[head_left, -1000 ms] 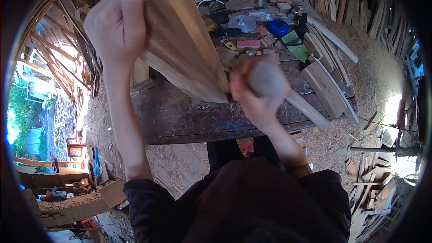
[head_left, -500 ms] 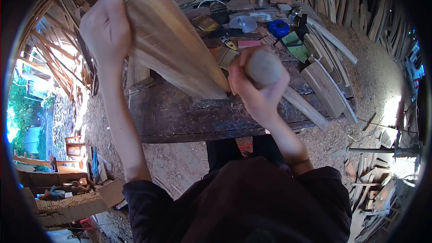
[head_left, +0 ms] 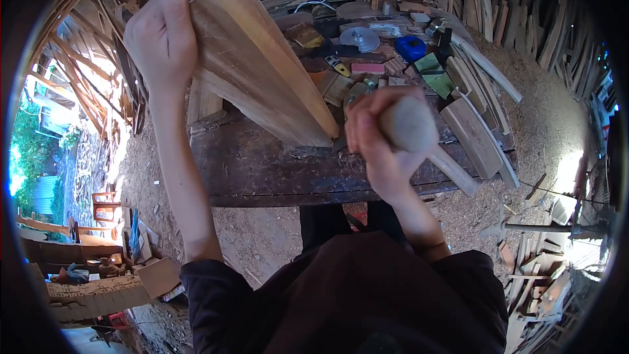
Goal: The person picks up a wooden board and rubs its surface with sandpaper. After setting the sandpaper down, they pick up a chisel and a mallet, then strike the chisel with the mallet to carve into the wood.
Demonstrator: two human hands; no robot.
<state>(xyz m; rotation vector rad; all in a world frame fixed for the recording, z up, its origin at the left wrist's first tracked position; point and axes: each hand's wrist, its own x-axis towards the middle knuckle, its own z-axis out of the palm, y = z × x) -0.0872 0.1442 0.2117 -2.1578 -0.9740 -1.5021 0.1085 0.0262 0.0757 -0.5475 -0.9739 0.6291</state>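
A thick wooden plank stands tilted on the workbench, its lower end on the bench top. My left hand grips the plank's raised upper end, thumb up along the edge. Beside the plank's lower end, my right hand is closed around a tool with a round wooden handle, seen end-on. The far end of that tool is mostly hidden behind the hand, so its kind does not show.
Behind the hands lie a blue tape measure, a grey disc, a yellow-and-black cutter and a pink block. Curved wooden pieces rest at the right. Wood scraps are piled beyond the bench.
My right hand has moved slightly right and down with the round-handled tool, away from the plank's lower end. The left hand still grips the plank; the view has shifted a little.
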